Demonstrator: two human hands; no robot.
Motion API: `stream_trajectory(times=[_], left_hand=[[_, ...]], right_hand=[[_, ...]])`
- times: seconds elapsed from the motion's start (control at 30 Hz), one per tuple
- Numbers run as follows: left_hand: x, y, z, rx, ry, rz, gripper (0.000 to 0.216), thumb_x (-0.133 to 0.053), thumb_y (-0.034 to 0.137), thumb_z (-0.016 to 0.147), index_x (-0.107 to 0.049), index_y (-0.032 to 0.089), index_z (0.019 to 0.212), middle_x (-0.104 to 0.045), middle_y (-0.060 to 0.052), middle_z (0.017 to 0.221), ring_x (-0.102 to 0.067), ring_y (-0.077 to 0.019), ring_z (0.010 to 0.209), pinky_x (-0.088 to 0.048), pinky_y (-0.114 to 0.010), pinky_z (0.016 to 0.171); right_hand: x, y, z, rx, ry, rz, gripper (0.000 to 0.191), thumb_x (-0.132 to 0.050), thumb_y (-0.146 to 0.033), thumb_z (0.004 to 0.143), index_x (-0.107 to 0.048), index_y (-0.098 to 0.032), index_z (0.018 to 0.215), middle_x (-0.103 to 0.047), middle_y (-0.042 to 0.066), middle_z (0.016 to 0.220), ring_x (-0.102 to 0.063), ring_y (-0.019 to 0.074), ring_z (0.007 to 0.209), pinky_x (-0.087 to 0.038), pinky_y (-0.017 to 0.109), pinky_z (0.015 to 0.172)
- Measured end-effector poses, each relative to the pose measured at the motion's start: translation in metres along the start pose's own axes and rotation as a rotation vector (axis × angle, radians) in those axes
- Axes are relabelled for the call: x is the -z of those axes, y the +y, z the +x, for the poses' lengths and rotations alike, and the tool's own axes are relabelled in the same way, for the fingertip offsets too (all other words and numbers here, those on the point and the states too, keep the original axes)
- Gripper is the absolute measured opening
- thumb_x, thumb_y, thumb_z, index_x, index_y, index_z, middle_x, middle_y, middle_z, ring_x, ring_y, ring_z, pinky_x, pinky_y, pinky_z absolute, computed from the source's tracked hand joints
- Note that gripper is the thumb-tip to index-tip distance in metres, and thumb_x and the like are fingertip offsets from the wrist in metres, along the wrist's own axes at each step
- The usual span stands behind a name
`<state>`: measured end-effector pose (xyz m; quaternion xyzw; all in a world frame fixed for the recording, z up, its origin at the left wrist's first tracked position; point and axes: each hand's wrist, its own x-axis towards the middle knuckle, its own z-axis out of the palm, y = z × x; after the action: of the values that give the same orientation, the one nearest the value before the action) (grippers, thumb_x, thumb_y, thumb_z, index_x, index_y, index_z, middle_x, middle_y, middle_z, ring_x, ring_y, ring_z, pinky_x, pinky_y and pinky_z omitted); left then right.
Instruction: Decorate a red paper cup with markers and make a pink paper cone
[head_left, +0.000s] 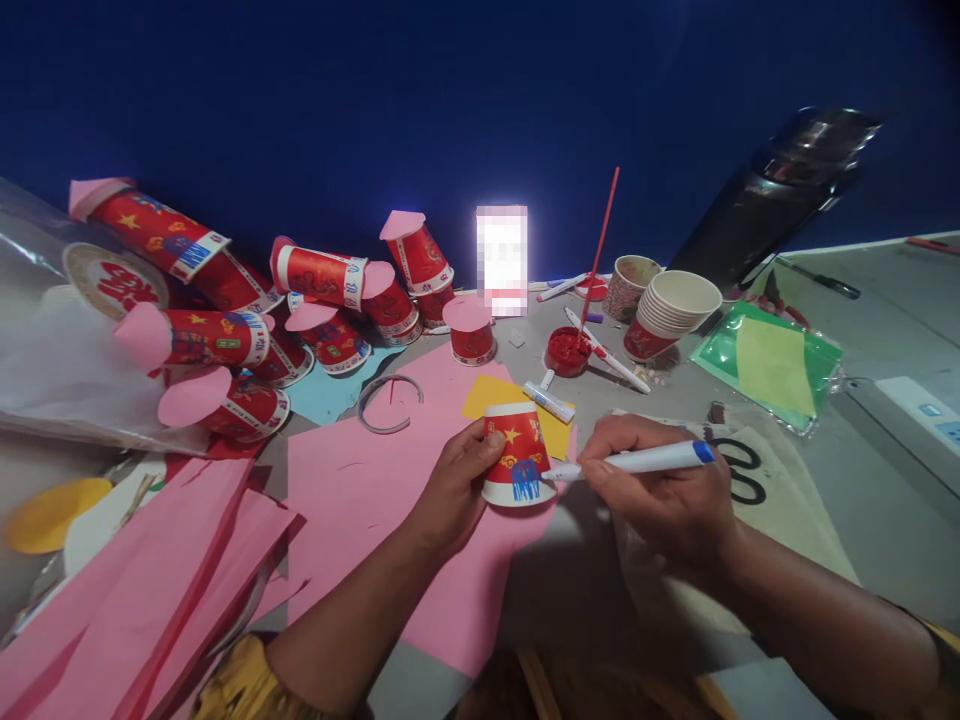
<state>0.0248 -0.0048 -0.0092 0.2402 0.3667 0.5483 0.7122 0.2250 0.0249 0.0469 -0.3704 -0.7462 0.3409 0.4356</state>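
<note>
Your left grip [459, 480] is closed round the cup [519, 455] from its left, forearm entering from lower left of the cup. Right grip [660, 495] is just right of the cup, fingers pinched on the marker [645, 459], forearm trailing off lower right.

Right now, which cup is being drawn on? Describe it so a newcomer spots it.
Start at the pink paper sheet mid-table. At its right edge the left hand holds a red cup upside down, with the right hand holding a marker to it. Unlike the pink-capped cups behind, it bears blue scribble near its rim.
</note>
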Motion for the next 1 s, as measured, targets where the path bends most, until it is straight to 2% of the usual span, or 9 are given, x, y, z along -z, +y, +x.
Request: stream_trajectory(times=[0.07,0.23,0.47,0.57,0.83,1.0], left_hand=[[0.0000,-0.0001,0.0003,-0.003,0.001,0.002,0.040,-0.085,0.042,0.083,-0.075,0.011,0.105,-0.081,-0.015,0.105,-0.077,-0.0292,0.095,-0.060,-0.038,0.086],[0.0006,0.0000,0.0012,-0.008,-0.003,0.005,0.044,-0.086,0.044,0.082,-0.076,0.011,0.109,-0.081,-0.014,0.104,-0.077,-0.0285,0.095,-0.060,-0.036,0.085],[0.0010,0.0002,0.0006,-0.014,-0.002,-0.018,0.038,-0.086,0.041,0.083,-0.076,0.011,0.105,-0.081,-0.012,0.096,-0.078,-0.0281,0.092,-0.061,-0.037,0.084],[-0.0001,0.0005,0.0007,-0.011,-0.003,-0.013,0.039,-0.086,0.041,0.082,-0.076,0.012,0.105,-0.081,-0.013,0.100,-0.077,-0.0277,0.092,-0.061,-0.036,0.083],[0.0002,0.0011,0.0006,-0.008,-0.002,-0.002,0.042,-0.086,0.042,0.081,-0.076,0.012,0.108,-0.080,-0.012,0.100,-0.076,-0.0228,0.085,-0.060,-0.033,0.081],[-0.0010,-0.0001,0.0001,-0.006,0.014,0.005,0.047,-0.088,0.044,0.078,-0.075,0.013,0.111,-0.079,-0.012,0.102,-0.074,-0.0224,0.089,-0.059,-0.033,0.083]], right_hand=[[-0.0002,0.0003,0.0004,-0.002,0.007,0.000,0.014,-0.066,-0.019,0.083,-0.072,-0.019,0.070,-0.071,-0.001,0.062,-0.063,0.0107,0.053,-0.048,0.019,0.053],[0.0000,0.0012,0.0008,-0.031,-0.071,0.025,0.016,-0.066,-0.020,0.082,-0.071,-0.019,0.068,-0.069,-0.001,0.059,-0.060,0.0110,0.050,-0.045,0.020,0.049],[0.0003,0.0025,-0.0010,-0.063,-0.078,0.031,0.015,-0.066,-0.021,0.082,-0.071,-0.019,0.067,-0.068,0.000,0.059,-0.059,0.0118,0.050,-0.045,0.021,0.049],[0.0004,0.0023,-0.0013,-0.080,-0.098,0.050,0.015,-0.067,-0.022,0.082,-0.071,-0.019,0.068,-0.067,0.000,0.058,-0.057,0.0118,0.048,-0.042,0.022,0.046],[0.0015,-0.0008,0.0013,-0.082,0.018,0.077,0.012,-0.068,-0.021,0.083,-0.074,-0.020,0.073,-0.071,-0.001,0.061,-0.060,0.0110,0.048,-0.045,0.019,0.046],[-0.0017,0.0007,-0.0015,0.020,0.047,-0.003,0.008,-0.068,-0.018,0.082,-0.074,-0.022,0.078,-0.076,0.001,0.068,-0.070,0.0152,0.055,-0.055,0.022,0.053]])
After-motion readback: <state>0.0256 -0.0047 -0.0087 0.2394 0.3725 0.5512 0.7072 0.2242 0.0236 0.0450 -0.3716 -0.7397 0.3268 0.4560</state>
